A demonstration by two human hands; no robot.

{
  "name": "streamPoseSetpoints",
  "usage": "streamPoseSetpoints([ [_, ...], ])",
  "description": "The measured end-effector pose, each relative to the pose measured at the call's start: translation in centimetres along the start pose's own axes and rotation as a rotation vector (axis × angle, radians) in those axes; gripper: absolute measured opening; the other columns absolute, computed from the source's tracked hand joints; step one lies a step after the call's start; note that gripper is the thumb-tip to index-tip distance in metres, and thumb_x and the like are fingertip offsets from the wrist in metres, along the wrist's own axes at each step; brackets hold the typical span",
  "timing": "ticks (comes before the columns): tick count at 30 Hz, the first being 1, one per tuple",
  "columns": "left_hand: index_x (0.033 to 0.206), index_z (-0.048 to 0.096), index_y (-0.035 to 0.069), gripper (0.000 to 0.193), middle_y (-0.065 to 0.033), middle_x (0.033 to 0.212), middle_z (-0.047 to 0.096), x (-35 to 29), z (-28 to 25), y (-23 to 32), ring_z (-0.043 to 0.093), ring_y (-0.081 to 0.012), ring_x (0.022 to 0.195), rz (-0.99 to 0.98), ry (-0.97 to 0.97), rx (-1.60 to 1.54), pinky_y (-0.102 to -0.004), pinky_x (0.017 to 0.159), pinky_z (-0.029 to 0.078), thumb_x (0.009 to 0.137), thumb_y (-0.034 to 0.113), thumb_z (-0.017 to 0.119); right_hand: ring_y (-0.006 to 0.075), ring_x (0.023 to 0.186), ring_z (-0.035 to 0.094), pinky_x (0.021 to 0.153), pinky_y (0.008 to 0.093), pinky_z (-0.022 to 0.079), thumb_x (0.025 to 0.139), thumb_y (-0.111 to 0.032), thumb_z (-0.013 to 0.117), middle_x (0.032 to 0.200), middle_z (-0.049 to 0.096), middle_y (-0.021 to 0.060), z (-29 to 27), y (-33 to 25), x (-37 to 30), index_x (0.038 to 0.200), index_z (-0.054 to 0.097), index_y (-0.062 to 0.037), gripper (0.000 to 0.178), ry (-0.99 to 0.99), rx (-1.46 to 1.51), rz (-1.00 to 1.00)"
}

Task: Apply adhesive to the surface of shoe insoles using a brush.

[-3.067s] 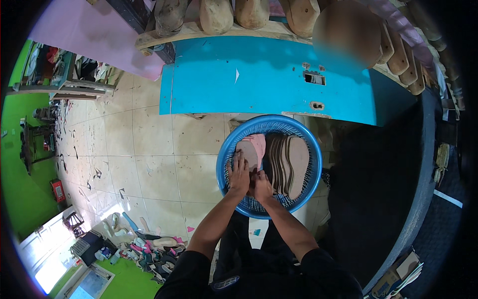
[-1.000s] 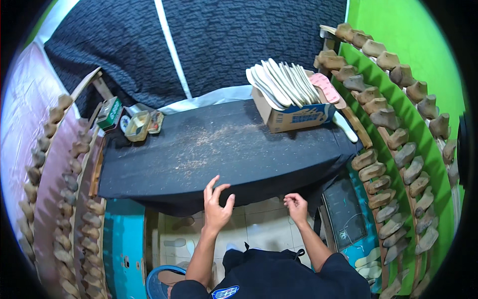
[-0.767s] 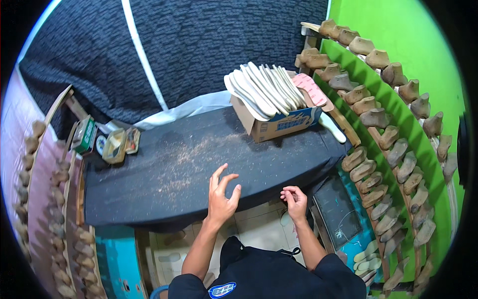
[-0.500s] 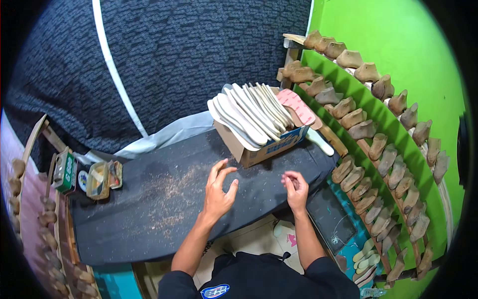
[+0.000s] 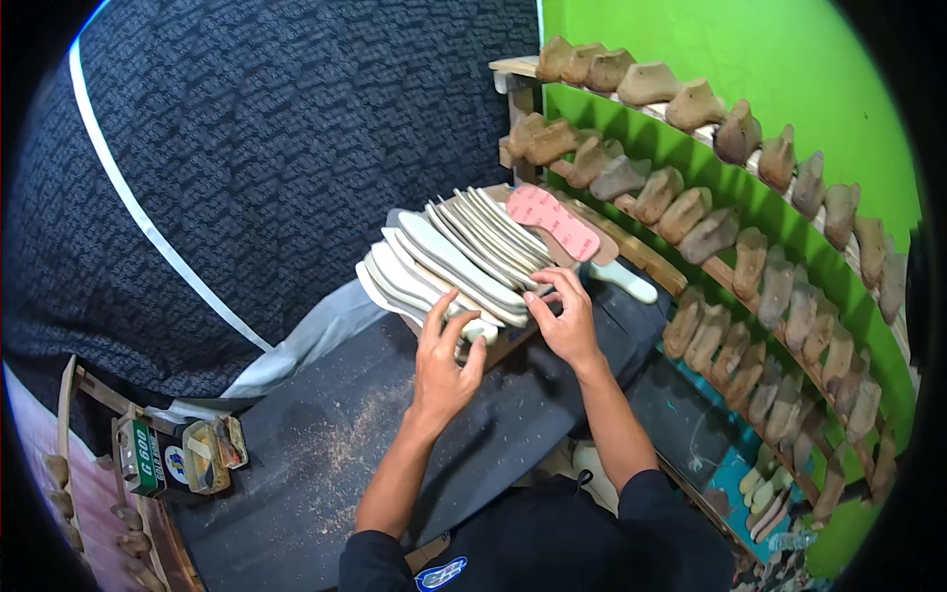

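Observation:
A row of pale, insole-shaped pieces (image 5: 459, 255) stands close-packed on edge in a cardboard box (image 5: 515, 343), whose front is mostly hidden by them and my hands. My left hand (image 5: 446, 367) is at the near left end of the row, its fingers curved and apart around the tip of a white piece. At the near right ends, my right hand (image 5: 567, 321) has thumb and fingers spread against the pieces. Neither hand is visibly closed on one. Beside the row lies a pink patterned insole (image 5: 552, 222), above a brownish one.
Sawdust-like crumbs (image 5: 326, 444) lie on the dark table (image 5: 473, 444). At its left end stand a green box (image 5: 138, 459) and small containers (image 5: 209, 464). Racks of brown shoe lasts (image 5: 681, 217) line the right wall. A white strip (image 5: 631, 284) lies right of the box.
Both hands have moved forward from above the table to the near ends of the insole-shaped pieces. The view has shifted toward the right, and several pieces now lean more to the left.

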State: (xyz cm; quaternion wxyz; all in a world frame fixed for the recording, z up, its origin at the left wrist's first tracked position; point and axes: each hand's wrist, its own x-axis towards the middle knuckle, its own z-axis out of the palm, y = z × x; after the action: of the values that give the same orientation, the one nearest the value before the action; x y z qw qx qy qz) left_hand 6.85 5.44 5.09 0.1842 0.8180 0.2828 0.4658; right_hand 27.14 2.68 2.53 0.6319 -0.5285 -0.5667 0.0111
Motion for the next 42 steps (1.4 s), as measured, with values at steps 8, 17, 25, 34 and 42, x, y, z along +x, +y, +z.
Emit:
streamPoseSetpoints([
  [8, 0.105, 0.066, 0.002, 0.025, -0.0249, 0.14, 0.045, 1.6, 4.6, -2.2, 0.04, -0.0462, 0.134, -0.027, 0.132, 0.162, -0.0478, 0.107, 0.038, 0.081, 0.006, 0.066, 0.0225, 0.067, 0.064, 0.064, 0.0342, 0.052, 0.08, -0.033, 0.077, 0.088, 0.067, 0.0135, 0.2, 2.4, 2.4, 0.101, 0.067, 0.0014, 0.042, -0.476, -0.086, 0.069],
  [17, 0.106, 0.066, 0.002, 0.022, -0.0259, 0.138, 0.046, 1.9, 4.9, -1.3, 0.042, -0.047, 0.132, -0.129, 0.224, 0.105, -0.0485, 0.106, 0.038, 0.085, 0.003, 0.059, 0.0248, 0.07, 0.069, 0.065, 0.0345, 0.053, 0.09, -0.02, 0.065, 0.082, 0.07, 0.0204, 0.2, 3.6, 4.0, 0.102, 0.064, 0.0071, 0.03, -0.576, 0.186, 0.161],
  [25, 0.113, 0.065, 0.008, 0.027, -0.0186, 0.139, 0.048, 2.2, 5.6, -1.1, 0.03, -0.0417, 0.141, -0.195, 0.032, 0.308, -0.0517, 0.112, 0.025, 0.087, 0.012, 0.06, 0.0248, 0.052, 0.064, 0.054, 0.0363, 0.05, 0.094, -0.015, 0.052, 0.068, 0.066, 0.0195, 0.4, 5.5, 4.2, 0.105, 0.059, 0.0072, 0.026, -0.539, 0.236, 0.215],
  [34, 0.117, 0.066, 0.015, 0.028, -0.0122, 0.144, 0.048, 2.4, 5.9, 0.0, 0.024, -0.0358, 0.146, -0.331, -0.087, 0.366, -0.0705, 0.108, 0.008, 0.091, 0.021, 0.057, 0.0147, 0.063, 0.065, 0.056, 0.0269, 0.053, 0.102, -0.014, 0.041, 0.078, 0.066, 0.0096, -3.0, 8.9, 3.8, 0.112, 0.058, 0.0053, 0.027, -0.236, 0.584, 0.308],
  [42, 0.143, 0.034, 0.002, 0.057, -0.0164, 0.149, 0.036, 0.9, 4.9, 0.4, 0.036, -0.0262, 0.138, -0.226, 0.416, -0.572, -0.0423, 0.113, 0.027, 0.094, 0.021, 0.057, 0.0155, 0.066, 0.065, 0.057, 0.0266, 0.052, 0.105, -0.021, 0.038, 0.085, 0.067, 0.0116, -2.8, 1.6, 0.2, 0.117, 0.055, 0.0057, 0.033, -0.475, 0.873, 0.417],
])
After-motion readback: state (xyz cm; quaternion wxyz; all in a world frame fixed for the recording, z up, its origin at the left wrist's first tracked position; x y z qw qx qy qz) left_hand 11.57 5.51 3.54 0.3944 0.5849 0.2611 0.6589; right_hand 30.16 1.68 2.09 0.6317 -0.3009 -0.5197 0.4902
